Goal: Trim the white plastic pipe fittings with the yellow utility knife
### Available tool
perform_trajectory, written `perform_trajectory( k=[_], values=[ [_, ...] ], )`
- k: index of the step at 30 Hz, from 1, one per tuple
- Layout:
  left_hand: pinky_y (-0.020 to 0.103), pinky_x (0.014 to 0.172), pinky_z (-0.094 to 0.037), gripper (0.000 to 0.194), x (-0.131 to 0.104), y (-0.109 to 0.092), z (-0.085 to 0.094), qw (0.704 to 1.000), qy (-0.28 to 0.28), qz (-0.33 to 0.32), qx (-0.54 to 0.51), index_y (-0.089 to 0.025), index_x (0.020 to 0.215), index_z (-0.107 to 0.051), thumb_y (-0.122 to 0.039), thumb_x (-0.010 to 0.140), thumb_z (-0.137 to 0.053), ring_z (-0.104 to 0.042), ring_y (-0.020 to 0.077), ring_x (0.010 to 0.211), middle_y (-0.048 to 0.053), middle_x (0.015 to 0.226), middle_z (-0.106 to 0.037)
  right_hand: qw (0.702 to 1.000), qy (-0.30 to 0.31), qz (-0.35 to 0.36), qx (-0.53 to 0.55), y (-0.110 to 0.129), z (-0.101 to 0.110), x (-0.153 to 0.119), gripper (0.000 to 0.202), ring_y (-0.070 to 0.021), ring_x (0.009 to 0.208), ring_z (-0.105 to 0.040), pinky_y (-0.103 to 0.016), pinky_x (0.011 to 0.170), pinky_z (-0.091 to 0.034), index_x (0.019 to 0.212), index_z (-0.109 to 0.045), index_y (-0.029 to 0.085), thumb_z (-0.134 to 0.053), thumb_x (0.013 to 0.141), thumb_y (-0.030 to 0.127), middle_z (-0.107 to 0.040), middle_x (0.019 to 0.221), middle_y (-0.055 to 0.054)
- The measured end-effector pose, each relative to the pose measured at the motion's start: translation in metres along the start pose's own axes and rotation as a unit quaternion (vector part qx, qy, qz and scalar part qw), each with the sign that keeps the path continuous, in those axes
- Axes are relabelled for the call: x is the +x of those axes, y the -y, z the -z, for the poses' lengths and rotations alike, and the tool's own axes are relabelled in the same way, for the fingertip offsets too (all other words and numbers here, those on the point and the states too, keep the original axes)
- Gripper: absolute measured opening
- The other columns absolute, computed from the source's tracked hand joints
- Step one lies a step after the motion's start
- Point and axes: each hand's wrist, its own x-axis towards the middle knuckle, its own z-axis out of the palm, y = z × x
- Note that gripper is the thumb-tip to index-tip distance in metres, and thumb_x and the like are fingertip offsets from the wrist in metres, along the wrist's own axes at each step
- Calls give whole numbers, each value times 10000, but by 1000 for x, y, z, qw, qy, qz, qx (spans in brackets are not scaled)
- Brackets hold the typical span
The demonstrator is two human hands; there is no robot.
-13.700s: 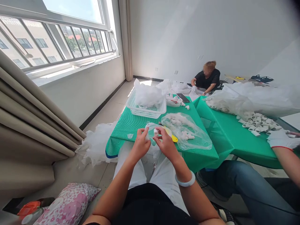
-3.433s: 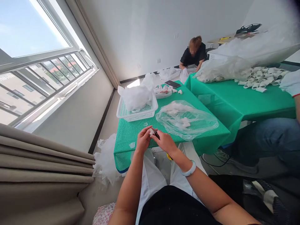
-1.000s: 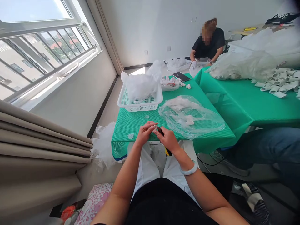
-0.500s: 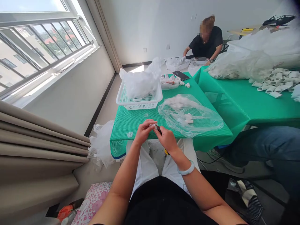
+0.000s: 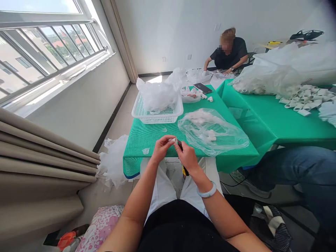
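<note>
Just beyond the near table edge, my left hand (image 5: 160, 149) pinches a small white plastic fitting (image 5: 172, 139) between thumb and fingers. My right hand (image 5: 187, 155) is closed round a black-and-yellow hand tool (image 5: 186, 170), possibly a cutter; its dark upper end meets the fitting. The exact shape of the tool's tip is hidden by my fingers. To the right of my hands lies a clear plastic bag (image 5: 228, 138) with white fittings (image 5: 211, 134) in it. Small clear scraps (image 5: 146, 151) lie to the left on the green tablecloth (image 5: 136, 140).
A white basket (image 5: 160, 119) with plastic bags stands at the back left. Behind the clear bag are more fittings (image 5: 190, 94) and a dark tablet-like slab (image 5: 202, 88). Many white tubes (image 5: 301, 101) cover the right table. A co-worker (image 5: 231, 52) crouches beyond; another person's leg (image 5: 286, 168) is at right.
The tool has turned in my right hand, and more of its yellow-and-black lower end shows below. My left hand keeps the fitting in nearly the same place. The view has tilted slightly.
</note>
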Motion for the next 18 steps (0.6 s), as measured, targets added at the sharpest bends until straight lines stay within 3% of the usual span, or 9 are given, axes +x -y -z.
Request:
perform_trajectory(
  k=[6, 11, 18],
  values=[
    [275, 771, -464, 218, -1, -3, -1, 1000, -3, -4, 21, -178, 871, -709, -327, 712, -710, -600, 157, 825, 40, 868, -674, 1000, 4, 22, -5, 0, 0, 1, 496, -155, 493, -504, -269, 500, -244, 656, -503, 208, -221, 927, 513, -584, 570, -48],
    [254, 665, -470, 292, -1, -3, -1, 999, 10, 46, 16, -155, 897, -708, -383, 717, -693, -579, 125, 679, 36, 774, -684, 1000, -9, 18, -7, -2, 7, 2, 479, -147, 500, -501, -255, 503, -261, 670, -510, 205, -254, 917, 526, -582, 570, -38],
    [214, 562, -424, 307, -1, -7, 1, 995, 56, 80, 32, -141, 888, -718, -405, 740, -665, -541, 106, 620, 46, 728, -669, 997, 36, 64, 2, -5, 16, 2, 432, -132, 473, -486, -242, 486, -271, 629, -496, 206, -299, 912, 465, -562, 536, -19]
  ],
)
